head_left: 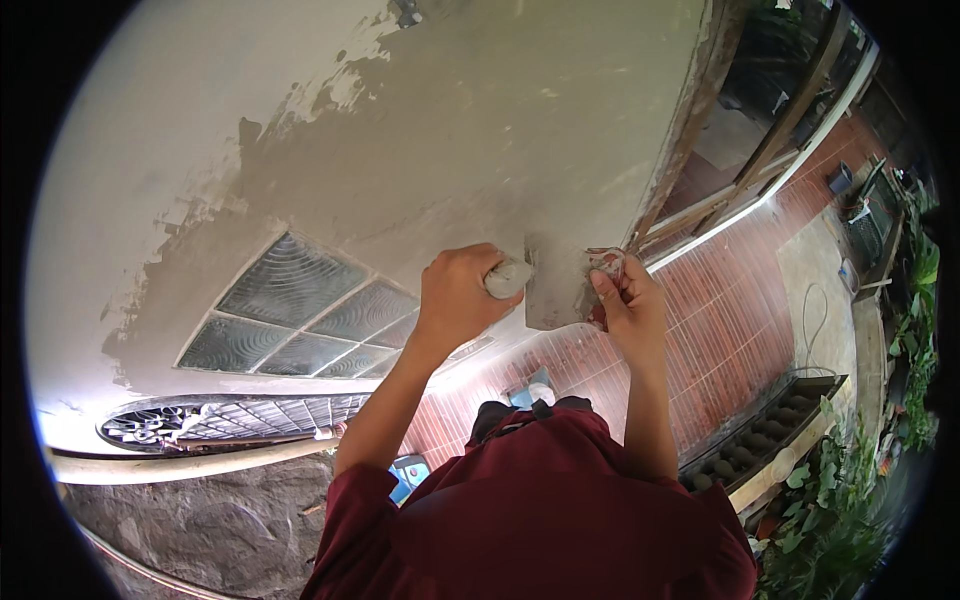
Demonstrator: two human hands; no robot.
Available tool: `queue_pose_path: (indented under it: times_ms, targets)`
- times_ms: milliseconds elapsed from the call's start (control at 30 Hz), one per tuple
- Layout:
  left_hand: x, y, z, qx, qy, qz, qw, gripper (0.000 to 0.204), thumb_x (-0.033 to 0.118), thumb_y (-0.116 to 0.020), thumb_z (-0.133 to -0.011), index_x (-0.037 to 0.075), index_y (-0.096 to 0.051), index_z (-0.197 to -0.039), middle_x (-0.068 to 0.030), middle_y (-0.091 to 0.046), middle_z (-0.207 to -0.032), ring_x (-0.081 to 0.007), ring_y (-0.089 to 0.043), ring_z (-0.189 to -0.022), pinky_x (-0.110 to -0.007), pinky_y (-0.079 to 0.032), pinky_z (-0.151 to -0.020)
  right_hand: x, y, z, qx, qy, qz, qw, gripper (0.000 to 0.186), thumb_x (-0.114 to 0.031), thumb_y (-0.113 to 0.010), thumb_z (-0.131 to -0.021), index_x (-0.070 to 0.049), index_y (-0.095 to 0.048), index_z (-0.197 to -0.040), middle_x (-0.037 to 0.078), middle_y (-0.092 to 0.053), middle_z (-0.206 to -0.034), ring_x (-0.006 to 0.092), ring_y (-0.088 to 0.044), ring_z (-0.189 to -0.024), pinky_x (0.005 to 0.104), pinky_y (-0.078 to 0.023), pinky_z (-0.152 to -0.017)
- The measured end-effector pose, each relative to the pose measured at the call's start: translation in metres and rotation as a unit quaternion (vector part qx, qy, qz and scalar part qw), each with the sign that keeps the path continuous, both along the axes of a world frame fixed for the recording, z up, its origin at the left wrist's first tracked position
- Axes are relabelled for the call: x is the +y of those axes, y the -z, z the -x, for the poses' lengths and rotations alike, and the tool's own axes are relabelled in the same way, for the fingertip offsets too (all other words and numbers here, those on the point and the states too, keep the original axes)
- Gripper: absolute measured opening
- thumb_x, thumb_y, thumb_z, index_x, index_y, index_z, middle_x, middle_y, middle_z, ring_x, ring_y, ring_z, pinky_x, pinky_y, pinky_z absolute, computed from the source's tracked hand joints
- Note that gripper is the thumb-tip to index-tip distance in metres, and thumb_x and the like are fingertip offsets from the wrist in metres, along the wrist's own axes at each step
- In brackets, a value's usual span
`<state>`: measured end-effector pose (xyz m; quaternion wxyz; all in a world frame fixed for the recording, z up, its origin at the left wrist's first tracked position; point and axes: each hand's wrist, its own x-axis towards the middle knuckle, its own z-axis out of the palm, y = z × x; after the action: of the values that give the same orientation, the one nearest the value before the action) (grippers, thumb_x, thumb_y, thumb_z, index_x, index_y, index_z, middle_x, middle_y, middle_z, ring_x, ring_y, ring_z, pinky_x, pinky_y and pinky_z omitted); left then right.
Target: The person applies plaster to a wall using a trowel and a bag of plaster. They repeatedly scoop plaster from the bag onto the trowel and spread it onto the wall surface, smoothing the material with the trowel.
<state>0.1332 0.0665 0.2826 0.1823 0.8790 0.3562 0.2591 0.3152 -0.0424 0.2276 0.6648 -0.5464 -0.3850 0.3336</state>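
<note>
My left hand (452, 290) is closed around a tool with a pale, plaster-smeared round handle (508, 279), seen end-on; its blade I cannot make out. Just to the right, my right hand (638, 308) grips a flat grey plate (556, 292) by its right edge, thumb on top and fingers curled behind. Grey smears cover the plate, and some reddish colour shows near the thumb. The handle lies close to the plate's left edge; whether they touch I cannot tell. Both hands are in front of a wall with a broad grey plaster coat (450, 130).
Uncoated white wall (130, 150) lies to the left. Below the plaster is a window of patterned glass panes (290, 285). A wooden-framed opening (745, 180) stands at right, above red tiled floor (715, 330). A wooden-edged trough (770, 430) and plants (830, 510) border the lower right.
</note>
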Motion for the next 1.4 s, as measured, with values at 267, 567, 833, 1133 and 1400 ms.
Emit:
queue_pose_path:
  times_ms: [267,567,833,1133,1400]
  targets:
    - [0.008,-0.008,-0.009,-0.004,-0.01,-0.018,1.0,0.021,0.018,-0.077,-0.064,0.007,-0.068,-0.079,-0.0074,-0.064,-0.076,-0.0305,-0.063,-0.07,-0.039,-0.049,-0.06,0.005,0.009,0.006,-0.027,0.011,-0.052,0.998,0.017,-0.01,-0.061,-0.094,0.003,-0.06,-0.106,-0.001,-0.06,-0.067,0.001,-0.047,-0.057,0.0189,-0.037,-0.05]
    - [-0.012,0.009,-0.001,0.102,0.079,0.028,0.991,0.022,0.018,-0.076,-0.062,0.008,-0.069,-0.08,-0.0054,-0.066,-0.079,-0.0286,-0.065,-0.072,-0.037,-0.05,-0.062,0.003,0.012,-0.002,-0.023,0.042,-0.022,0.999,0.017,-0.013,-0.062,-0.094,0.002,-0.061,-0.102,-0.001,-0.06,-0.067,0.0017,-0.048,-0.058,0.0187,-0.037,-0.05]
    - [-0.011,0.008,0.007,0.037,0.048,0.011,0.998,0.022,0.014,-0.076,-0.062,0.007,-0.07,-0.082,-0.0064,-0.068,-0.082,-0.0276,-0.066,-0.073,-0.034,-0.052,-0.063,0.005,0.018,-0.007,-0.023,0.058,-0.02,0.998,0.019,-0.018,-0.062,-0.095,0.001,-0.06,-0.098,-0.005,-0.051,-0.063,0.0006,-0.042,-0.055,0.0191,-0.033,-0.048]
    - [0.007,0.001,0.015,-0.075,-0.003,0.008,0.997,0.021,0.008,-0.078,-0.069,0.004,-0.071,-0.088,-0.0087,-0.07,-0.081,-0.0203,-0.068,-0.072,-0.028,-0.052,-0.066,0.003,0.032,-0.01,0.173,-0.005,0.062,0.983,0.02,-0.021,-0.06,-0.095,-0.005,-0.061,-0.107,-0.003,-0.062,-0.077,0.0056,-0.056,-0.06,0.0196,-0.046,-0.054]
    - [0.009,0.056,0.053,-0.394,-0.201,0.374,0.815,0.031,0.01,-0.077,-0.08,-0.001,-0.063,-0.105,-0.0067,-0.067,-0.094,-0.0149,-0.064,-0.081,-0.029,-0.053,-0.073,0.037,0.022,-0.026,0.53,-0.07,-0.023,0.845,0.016,-0.02,-0.056,-0.097,-0.014,-0.057,-0.112,-0.002,-0.065,-0.092,0.0136,-0.064,-0.087,0.0506,-0.05,-0.095]
